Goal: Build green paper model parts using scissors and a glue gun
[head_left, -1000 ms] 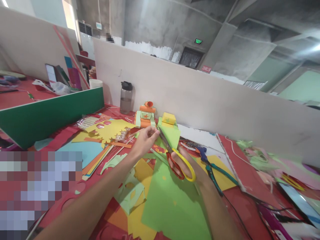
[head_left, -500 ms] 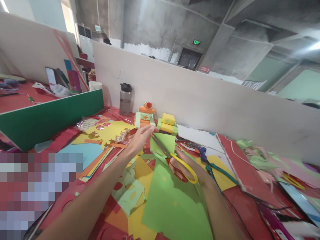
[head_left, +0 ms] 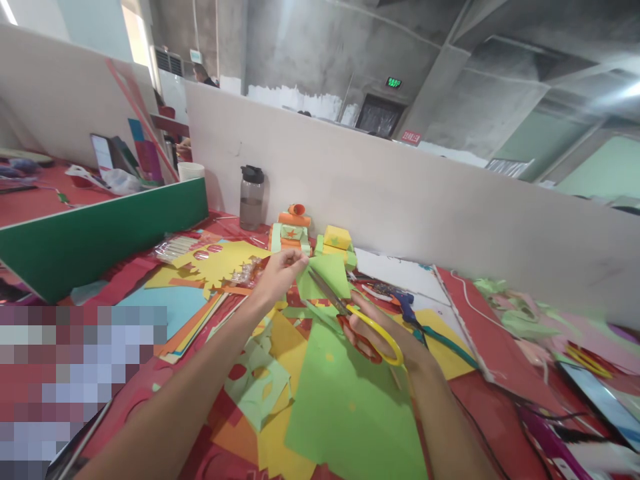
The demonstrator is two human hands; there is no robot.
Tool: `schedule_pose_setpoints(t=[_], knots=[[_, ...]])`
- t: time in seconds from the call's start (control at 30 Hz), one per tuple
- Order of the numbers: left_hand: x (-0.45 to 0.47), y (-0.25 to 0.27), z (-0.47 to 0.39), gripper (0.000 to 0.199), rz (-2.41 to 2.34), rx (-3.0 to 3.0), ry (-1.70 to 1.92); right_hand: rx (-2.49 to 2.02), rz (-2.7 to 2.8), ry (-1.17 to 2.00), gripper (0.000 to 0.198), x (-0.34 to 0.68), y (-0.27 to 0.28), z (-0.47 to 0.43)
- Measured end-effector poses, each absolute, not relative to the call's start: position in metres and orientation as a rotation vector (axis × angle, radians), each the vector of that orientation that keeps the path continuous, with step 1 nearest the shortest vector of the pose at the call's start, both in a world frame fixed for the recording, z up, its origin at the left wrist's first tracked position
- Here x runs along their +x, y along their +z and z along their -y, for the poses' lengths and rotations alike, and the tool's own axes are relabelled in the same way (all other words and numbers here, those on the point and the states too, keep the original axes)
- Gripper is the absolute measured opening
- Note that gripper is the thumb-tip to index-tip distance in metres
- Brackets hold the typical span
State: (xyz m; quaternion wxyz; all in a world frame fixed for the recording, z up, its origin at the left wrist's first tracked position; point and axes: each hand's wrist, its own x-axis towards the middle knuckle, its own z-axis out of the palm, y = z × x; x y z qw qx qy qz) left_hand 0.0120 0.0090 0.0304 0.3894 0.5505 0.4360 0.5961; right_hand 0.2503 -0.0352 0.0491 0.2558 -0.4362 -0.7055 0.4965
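Note:
With finger and thumb, my left hand (head_left: pixel 283 272) pinches the upper left corner of a small light green paper piece (head_left: pixel 334 268). My right hand (head_left: pixel 380 321) grips a pair of scissors (head_left: pixel 327 291) with yellow and red handles. Its blades lie across the green piece, tips pointing up and left toward my left hand; they look nearly closed, and I cannot tell whether paper is between them. Below both hands, a large green sheet (head_left: pixel 350 413) rests over yellow paper. Pale green cut-out scraps (head_left: pixel 265 383) lie left of that sheet.
Behind the hands stand an orange and green paper model (head_left: pixel 291 233), a yellow and green one (head_left: pixel 336 239) and a water bottle (head_left: pixel 251 200). A blue glue gun (head_left: pixel 406 307) and green-handled scissors (head_left: pixel 450 347) lie right. Yellow star cut-out paper (head_left: pixel 235 257) is left. A white partition (head_left: pixel 400 193) runs behind.
My left hand has shifted slightly, its fingers now bent into a pinch. The green piece has tilted, and the scissors have moved slightly right and down.

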Motion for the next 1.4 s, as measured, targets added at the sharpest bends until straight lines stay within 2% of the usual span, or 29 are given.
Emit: schedule_pose_setpoints(t=[0.1,0.37,0.53,0.67,0.87,1.13,1.4], knots=[[0.012,0.029,-0.009,0.025,-1.106,1.445,1.498,-1.156,1.945,1.505,0.052,0.250,0.049,0.033],[0.013,0.034,-0.004,0.019,-1.354,1.716,1.645,-1.174,1.982,1.512,0.052,0.251,0.051,0.031],[0.012,0.036,-0.001,0.019,-1.430,1.833,1.643,-1.179,1.977,1.510,0.045,0.252,0.050,0.029],[0.012,0.035,-0.001,0.020,-1.401,1.747,1.608,-1.161,1.961,1.512,0.039,0.249,0.052,0.031],[0.012,0.036,-0.003,0.021,-1.174,1.494,1.667,-1.146,1.948,1.519,0.050,0.244,0.059,0.036],[0.011,0.041,-0.002,0.029,-1.049,1.349,1.653,-1.132,1.972,1.475,0.051,0.245,0.058,0.035],[0.017,0.035,-0.005,0.035,-0.988,1.305,1.626,-1.092,1.966,1.471,0.040,0.242,0.054,0.032]])
